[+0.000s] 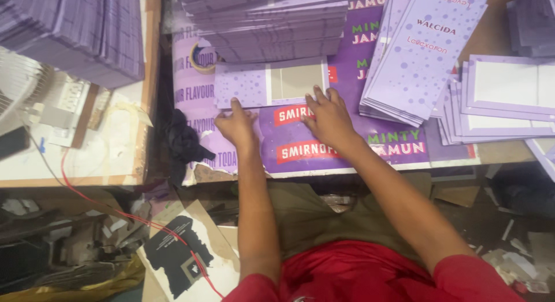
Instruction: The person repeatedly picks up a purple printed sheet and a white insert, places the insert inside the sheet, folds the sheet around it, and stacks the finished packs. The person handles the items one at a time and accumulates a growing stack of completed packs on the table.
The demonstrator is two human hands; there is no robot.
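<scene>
Poster-covered worktable (pixel 358 163), wooden side bench (pixel 87 178) (left), cluttered floor (pixel 87 244), red wire (pixel 98 201)

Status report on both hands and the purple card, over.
Left hand and right hand flat, open, fingertips on the purple card. Card lies flat before a purple stack. Nothing on it.

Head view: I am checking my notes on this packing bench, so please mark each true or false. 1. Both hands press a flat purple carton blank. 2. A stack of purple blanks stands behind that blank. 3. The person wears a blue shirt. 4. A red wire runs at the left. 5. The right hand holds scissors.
1. True: the left hand and right hand rest on the flat purple carton blank.
2. True: the stack of purple blanks stands behind it.
3. False: the shirt is red.
4. True: the red wire runs there.
5. False: it lies flat, holding nothing.
</scene>
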